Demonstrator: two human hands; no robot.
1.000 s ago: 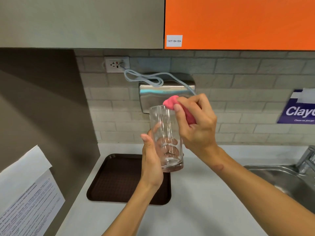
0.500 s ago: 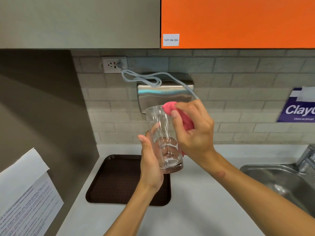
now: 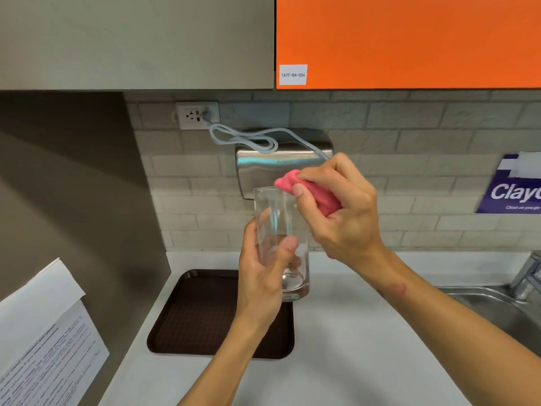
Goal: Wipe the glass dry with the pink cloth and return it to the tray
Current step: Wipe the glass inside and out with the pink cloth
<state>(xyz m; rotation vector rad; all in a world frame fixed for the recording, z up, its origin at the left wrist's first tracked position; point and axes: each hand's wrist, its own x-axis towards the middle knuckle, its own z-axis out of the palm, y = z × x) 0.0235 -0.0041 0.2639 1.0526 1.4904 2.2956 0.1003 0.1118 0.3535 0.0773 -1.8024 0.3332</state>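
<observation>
The left hand (image 3: pixel 260 276) is gripping the slippery, breakable glass (image 3: pixel 281 244) low around its body, while the right hand (image 3: pixel 339 212) is clenching the soft pink cloth (image 3: pixel 310 191) at its rim.

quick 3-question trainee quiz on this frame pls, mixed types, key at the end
1. True or false: the glass stands on the tray.
2. Which hand holds the pink cloth? A) left hand B) right hand C) neither
3. Fill in: the cloth sits at the glass's ____ (rim or base).

Key
1. False: the left hand holds it upright in the air, above the tray's right end.
2. B: the right hand has it bunched in its fingers.
3. Rim: the tip of the cloth meets the top edge on the right side.
</observation>
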